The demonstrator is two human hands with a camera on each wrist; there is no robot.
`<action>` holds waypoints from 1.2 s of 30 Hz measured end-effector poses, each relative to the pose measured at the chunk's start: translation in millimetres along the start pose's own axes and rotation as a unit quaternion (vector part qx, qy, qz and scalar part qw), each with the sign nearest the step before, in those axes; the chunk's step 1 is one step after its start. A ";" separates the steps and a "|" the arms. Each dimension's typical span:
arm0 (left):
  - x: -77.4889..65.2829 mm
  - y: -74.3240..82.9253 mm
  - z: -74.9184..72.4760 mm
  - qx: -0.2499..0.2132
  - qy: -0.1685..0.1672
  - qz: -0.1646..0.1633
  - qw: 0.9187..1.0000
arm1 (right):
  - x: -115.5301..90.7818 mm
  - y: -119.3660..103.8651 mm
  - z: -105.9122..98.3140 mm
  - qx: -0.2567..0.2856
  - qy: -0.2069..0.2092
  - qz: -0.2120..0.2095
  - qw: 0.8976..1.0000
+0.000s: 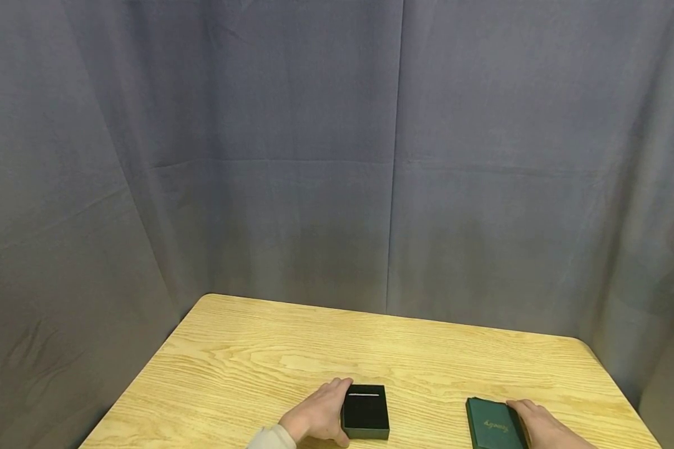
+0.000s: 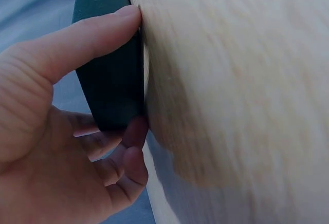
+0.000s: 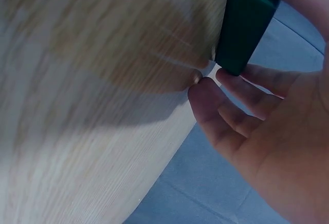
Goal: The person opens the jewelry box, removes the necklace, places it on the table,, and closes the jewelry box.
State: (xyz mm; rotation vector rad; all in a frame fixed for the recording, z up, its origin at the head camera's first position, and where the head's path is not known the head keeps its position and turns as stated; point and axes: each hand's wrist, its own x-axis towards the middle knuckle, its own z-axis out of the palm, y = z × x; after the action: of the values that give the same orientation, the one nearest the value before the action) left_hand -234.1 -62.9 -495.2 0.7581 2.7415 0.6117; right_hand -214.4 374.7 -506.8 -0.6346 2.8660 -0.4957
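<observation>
At the table's near side stands a small dark green jewelry box base, its top uncovered and a black insert inside. A thin white strip crosses the insert near its far end. My left hand grips the base from its left, thumb on the near part of the side and fingertips at the far end. To the right lies a green lid with gold script lettering that appears upside down. My right hand holds the lid at its right side, with thumb and fingers at opposite ends.
The light wood table has rounded far corners. Grey curtains hang behind it and along both sides. A stretch of bare wood separates the base from the lid.
</observation>
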 end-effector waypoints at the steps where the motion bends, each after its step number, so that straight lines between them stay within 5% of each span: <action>1: -0.1 0.0 0.3 0.001 0.001 0.001 1.000 | -0.7 0.1 0.2 -0.005 0.002 -0.002 1.000; 11: -3.0 -2.4 -1.2 -0.039 -0.017 -0.007 0.999 | -3.4 -4.6 2.0 -0.033 0.013 -0.007 0.999; 22: -4.8 -5.9 -8.4 -0.121 -0.046 -0.030 0.991 | 1.5 -27.9 -3.3 0.006 0.015 0.029 0.999; 28: -4.4 -7.5 -8.7 -0.122 -0.042 -0.022 0.991 | 9.3 -46.5 -6.0 0.054 0.012 0.031 0.998; 36: -2.8 -9.9 -8.5 -0.136 -0.038 -0.007 0.990 | 27.5 -82.2 -3.1 0.016 0.094 -0.025 0.995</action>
State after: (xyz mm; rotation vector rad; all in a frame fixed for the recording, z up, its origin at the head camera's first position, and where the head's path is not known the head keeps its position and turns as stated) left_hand -238.9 -75.0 -491.9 0.6800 2.5216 0.9102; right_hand -208.5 293.4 -477.3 -0.6912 3.0166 -0.6403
